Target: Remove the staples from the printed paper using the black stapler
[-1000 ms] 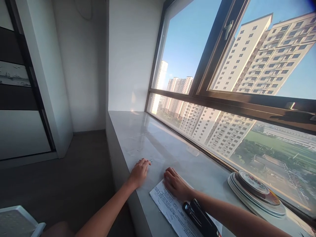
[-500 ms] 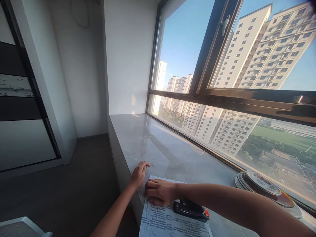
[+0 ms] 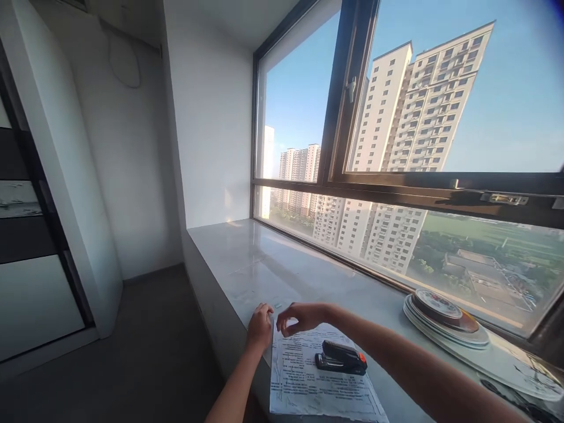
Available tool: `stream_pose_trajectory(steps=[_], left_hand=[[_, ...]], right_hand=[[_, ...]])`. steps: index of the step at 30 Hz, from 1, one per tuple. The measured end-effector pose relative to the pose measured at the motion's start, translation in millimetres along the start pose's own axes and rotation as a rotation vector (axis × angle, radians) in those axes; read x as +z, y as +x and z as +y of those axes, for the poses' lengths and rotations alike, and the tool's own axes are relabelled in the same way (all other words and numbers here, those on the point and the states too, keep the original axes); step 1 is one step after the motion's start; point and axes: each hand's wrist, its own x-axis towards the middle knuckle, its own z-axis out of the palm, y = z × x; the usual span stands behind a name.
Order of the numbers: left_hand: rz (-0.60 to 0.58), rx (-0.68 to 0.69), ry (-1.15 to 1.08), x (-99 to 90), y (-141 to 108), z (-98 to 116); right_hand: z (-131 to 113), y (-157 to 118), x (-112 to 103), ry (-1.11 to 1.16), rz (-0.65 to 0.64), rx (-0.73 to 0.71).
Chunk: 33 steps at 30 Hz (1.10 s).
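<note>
while the stapler (image 3: 341, 359) rests on the paper (image 3: 295, 388), the right hand (image 3: 302, 317) arches half-open, seemingly empty; the left hand (image 3: 259, 326) curls, grip hidden. likely arranging paper; the next move calls for a steady stapler.

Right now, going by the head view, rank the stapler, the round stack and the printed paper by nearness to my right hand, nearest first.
1. The printed paper, its far edge right at your right hand.
2. The stapler, on that sheet, toward you and rightward.
3. The round stack, well off to the right.
</note>
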Motion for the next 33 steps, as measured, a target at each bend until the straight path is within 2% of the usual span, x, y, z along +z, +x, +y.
stream_pose_trajectory(steps=[2, 5, 6, 7, 8, 10, 12, 14, 18, 22, 27, 31, 33], left_hand=[[-0.018, 0.011, 0.025, -2.1, -1, 3], [-0.061, 0.041, 0.068, -6.2, -4, 8], [-0.075, 0.051, 0.082, -7.4, -4, 9], [-0.087, 0.060, 0.096, -8.3, -4, 10], [-0.098, 0.069, 0.108, -8.8, -4, 10], [-0.113, 0.084, 0.125, -8.8, -4, 10], [-0.124, 0.097, 0.134, -7.6, -4, 9], [-0.133, 0.105, 0.139, -6.2, -4, 8], [-0.132, 0.103, 0.145, -4.7, -4, 7], [-0.118, 0.107, 0.138, -4.5, -3, 6], [-0.109, 0.133, 0.133, -5.1, -5, 5], [-0.110, 0.160, 0.157, -6.8, -4, 8], [-0.120, 0.167, 0.177, -7.9, -4, 9]], right_hand=[[-13, -30, -6, 0.123, 0.306, 0.151], [-25, -91, 17, 0.258, 0.925, 0.332], [-27, -111, 31, 0.259, 1.063, 0.388], [-29, -129, 46, 0.245, 1.147, 0.437], [-29, -145, 61, 0.226, 1.178, 0.470], [-32, -165, 88, 0.200, 1.116, 0.510], [-36, -172, 103, 0.177, 1.004, 0.550], [-40, -169, 108, 0.151, 0.904, 0.575], [-41, -153, 99, 0.099, 0.790, 0.536], [-29, -145, 96, 0.046, 0.791, 0.501], [-15, -149, 105, 0.074, 0.813, 0.467], [-9, -153, 110, 0.067, 0.895, 0.425], [-6, -157, 109, 0.049, 0.985, 0.411]])
